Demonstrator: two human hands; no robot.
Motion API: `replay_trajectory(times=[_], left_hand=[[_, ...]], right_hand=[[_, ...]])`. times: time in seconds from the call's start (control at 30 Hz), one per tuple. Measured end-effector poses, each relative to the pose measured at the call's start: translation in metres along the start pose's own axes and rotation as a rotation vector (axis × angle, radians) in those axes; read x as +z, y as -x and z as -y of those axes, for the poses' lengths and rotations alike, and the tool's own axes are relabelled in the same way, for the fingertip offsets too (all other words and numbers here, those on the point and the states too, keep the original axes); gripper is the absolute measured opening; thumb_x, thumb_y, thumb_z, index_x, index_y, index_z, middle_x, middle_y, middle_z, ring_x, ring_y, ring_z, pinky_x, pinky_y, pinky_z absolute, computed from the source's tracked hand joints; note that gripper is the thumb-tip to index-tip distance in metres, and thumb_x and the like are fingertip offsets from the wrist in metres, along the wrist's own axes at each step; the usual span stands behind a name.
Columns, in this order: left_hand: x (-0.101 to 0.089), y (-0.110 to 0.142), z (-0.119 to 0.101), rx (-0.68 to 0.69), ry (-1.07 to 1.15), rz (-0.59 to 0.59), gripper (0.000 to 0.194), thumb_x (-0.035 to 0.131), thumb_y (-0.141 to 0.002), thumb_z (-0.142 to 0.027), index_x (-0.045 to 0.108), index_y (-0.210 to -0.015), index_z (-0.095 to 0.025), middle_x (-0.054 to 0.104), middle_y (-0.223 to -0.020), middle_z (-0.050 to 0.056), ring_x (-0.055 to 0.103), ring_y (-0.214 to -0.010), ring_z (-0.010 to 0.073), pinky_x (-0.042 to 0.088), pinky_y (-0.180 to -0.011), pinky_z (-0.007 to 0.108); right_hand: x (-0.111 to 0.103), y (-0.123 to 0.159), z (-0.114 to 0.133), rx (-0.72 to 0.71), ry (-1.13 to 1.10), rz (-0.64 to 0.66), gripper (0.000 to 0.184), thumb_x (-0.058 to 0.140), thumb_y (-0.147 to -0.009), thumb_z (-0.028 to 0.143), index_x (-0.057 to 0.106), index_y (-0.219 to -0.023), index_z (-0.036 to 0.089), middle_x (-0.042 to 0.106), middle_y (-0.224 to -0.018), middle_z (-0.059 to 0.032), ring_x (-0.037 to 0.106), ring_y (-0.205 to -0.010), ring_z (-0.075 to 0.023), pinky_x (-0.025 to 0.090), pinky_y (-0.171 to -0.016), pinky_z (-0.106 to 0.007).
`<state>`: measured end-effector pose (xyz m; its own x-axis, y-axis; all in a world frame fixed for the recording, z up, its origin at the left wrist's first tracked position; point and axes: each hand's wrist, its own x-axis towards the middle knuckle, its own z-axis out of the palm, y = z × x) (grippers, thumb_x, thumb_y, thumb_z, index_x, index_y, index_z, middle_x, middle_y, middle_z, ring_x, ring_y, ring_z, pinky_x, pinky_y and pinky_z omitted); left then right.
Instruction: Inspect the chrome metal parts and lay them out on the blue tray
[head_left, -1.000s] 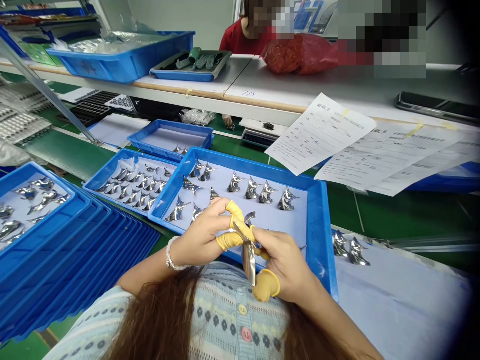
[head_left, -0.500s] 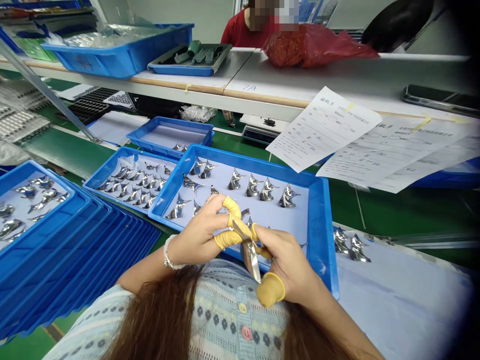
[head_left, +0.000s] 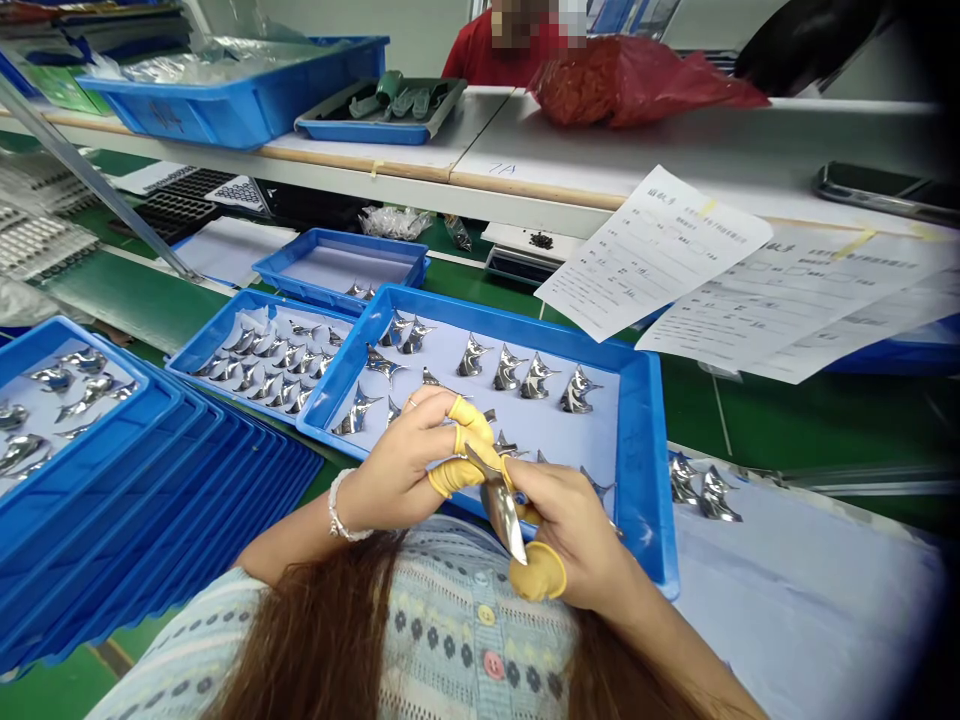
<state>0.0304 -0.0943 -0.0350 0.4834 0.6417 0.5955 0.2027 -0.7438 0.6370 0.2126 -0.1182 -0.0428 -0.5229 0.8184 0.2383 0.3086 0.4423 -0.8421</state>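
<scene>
Yellow finger cots cover the fingertips of both hands. Between them a shiny, curved metal part (head_left: 502,508) is held in front of my chest, over the near edge of a large blue tray (head_left: 651,460). My left hand (head_left: 420,455) pinches its upper end. Around its side are the fingers of my right hand (head_left: 570,530), with the thumb close to the lower tip. Similar pointed metal parts (head_left: 536,378) stand on white paper in the tray, and some are hidden behind my hands.
Left of the large tray are a smaller blue tray (head_left: 225,310) of metal parts and a tall stack of blue trays (head_left: 187,480). Two metal parts (head_left: 716,493) stand on the right. Paper sheets (head_left: 652,255) hang from a shelf (head_left: 540,180); a person in red (head_left: 469,50) is behind it.
My right thumb has moved slightly up and closer to the metal part's lower tip. The part has tilted a little, while my left hand stays almost in place.
</scene>
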Motion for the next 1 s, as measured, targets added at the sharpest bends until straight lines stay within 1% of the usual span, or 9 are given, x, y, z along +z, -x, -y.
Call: replay_trajectory(times=[0.1,0.27,0.47,0.57,0.7,1.0], left_hand=[[0.0005,0.0003,0.0002,-0.002,-0.015,-0.004,0.032,0.043,-0.092,-0.039,0.063,-0.081,-0.018,0.058,-0.084,0.004,0.051,-0.081,0.0149,0.036,-0.079,0.032],[0.0002,-0.0002,0.0003,0.007,-0.035,-0.014,0.031,0.043,-0.092,-0.039,0.063,-0.081,-0.018,0.058,-0.084,0.004,0.051,-0.080,0.0146,0.036,-0.079,0.032],[-0.0003,-0.0006,0.0016,-0.004,-0.059,-0.031,0.029,0.044,-0.092,-0.038,0.064,-0.082,-0.018,0.059,-0.084,0.004,0.052,-0.081,0.0146,0.036,-0.078,0.032],[-0.0003,-0.0002,0.0014,-0.001,-0.059,-0.018,0.031,0.043,-0.092,-0.039,0.064,-0.083,-0.019,0.059,-0.084,0.004,0.052,-0.080,0.0147,0.037,-0.079,0.033],[-0.0002,0.0001,0.0008,0.006,-0.058,-0.010,0.031,0.043,-0.092,-0.039,0.064,-0.083,-0.018,0.058,-0.084,0.004,0.051,-0.080,0.0147,0.036,-0.078,0.033],[0.0001,0.0009,0.0011,0.010,-0.072,-0.017,0.028,0.045,-0.092,-0.038,0.064,-0.083,-0.019,0.059,-0.084,0.004,0.050,-0.080,0.0147,0.035,-0.079,0.033]], right_hand=[[0.0006,0.0000,0.0014,0.010,-0.041,0.022,0.067,0.029,-0.069,0.086,0.032,-0.056,0.021,0.031,-0.051,0.0050,0.025,-0.046,-0.0099,0.019,-0.046,-0.026],[0.0011,0.0001,0.0006,-0.020,-0.125,0.052,0.062,0.037,-0.075,0.080,0.033,-0.057,0.020,0.030,-0.051,0.0056,0.024,-0.046,-0.0094,0.021,-0.045,-0.024],[0.0020,0.0011,-0.0025,-0.082,-0.179,0.068,0.060,0.036,-0.079,0.075,0.031,-0.058,0.020,0.027,-0.053,0.0059,0.023,-0.046,-0.0083,0.020,-0.045,-0.024],[0.0015,0.0009,-0.0019,-0.052,-0.216,0.074,0.061,0.039,-0.076,0.078,0.029,-0.057,0.020,0.024,-0.053,0.0060,0.020,-0.048,-0.0087,0.019,-0.044,-0.024],[0.0005,0.0001,-0.0004,0.007,-0.191,0.040,0.066,0.037,-0.068,0.085,0.032,-0.057,0.020,0.025,-0.054,0.0058,0.020,-0.050,-0.0094,0.018,-0.045,-0.024],[0.0023,0.0008,-0.0014,0.039,-0.159,0.005,0.068,0.038,-0.063,0.088,0.033,-0.057,0.020,0.027,-0.053,0.0059,0.020,-0.050,-0.0095,0.018,-0.046,-0.025]])
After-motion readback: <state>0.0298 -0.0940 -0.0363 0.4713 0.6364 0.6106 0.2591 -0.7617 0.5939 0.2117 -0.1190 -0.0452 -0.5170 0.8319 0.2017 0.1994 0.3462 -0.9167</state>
